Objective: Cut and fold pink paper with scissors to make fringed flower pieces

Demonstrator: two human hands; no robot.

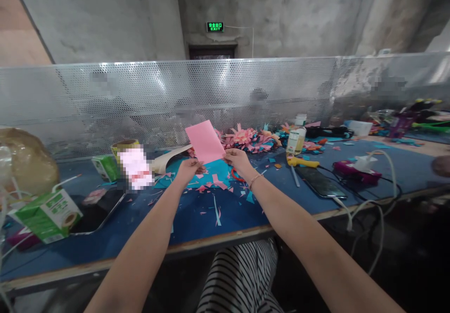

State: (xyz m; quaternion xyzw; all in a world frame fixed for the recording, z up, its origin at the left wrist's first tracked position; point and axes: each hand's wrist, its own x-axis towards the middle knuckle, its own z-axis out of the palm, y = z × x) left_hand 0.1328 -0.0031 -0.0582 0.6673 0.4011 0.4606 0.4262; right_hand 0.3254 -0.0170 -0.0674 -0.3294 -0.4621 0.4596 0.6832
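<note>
A flat pink sheet of paper [204, 142] is held up over the table, tilted, between both of my hands. My left hand [191, 167] pinches its lower left corner. At the lower right corner, the fingers of my right hand [238, 158] are closed on the same sheet. Under and around the hands lie a blue paper sheet [179, 167] and many pink and blue scraps [218, 182]. The red handle [237, 176] of some tool shows just below my right hand; the rest of it is hidden. Behind the sheet is a heap of fringed pink paper pieces [244, 137].
On the right stand a bottle of yellowish liquid [296, 139], a yellow-handled glue gun [303, 162], a phone [319, 182] with cables and a tissue pack [356, 170]. Leftward are a lit, blurred screen [136, 167] and a green-white carton [49, 214]. A perforated metal screen [211, 88] runs behind.
</note>
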